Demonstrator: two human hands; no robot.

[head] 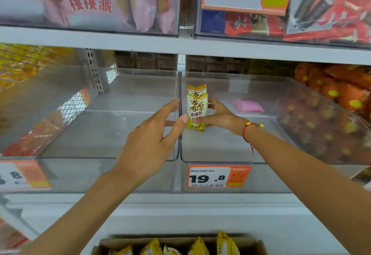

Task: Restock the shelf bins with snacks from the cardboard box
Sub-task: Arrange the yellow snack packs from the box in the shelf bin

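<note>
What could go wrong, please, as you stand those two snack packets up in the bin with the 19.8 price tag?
The two packets stand upright on narrow ends, steadied by the left hand and right hand; once released, they may topple. A stray pink packet lies in the same clear bin, so products could end up mixed.

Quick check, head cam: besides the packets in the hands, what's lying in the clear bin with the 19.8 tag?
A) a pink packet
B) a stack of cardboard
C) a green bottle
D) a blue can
A: a single pink packet lies on the floor of the clear bin behind the 19.8 price tag, to the right of the white-and-yellow snack packets that both hands hold.
</note>
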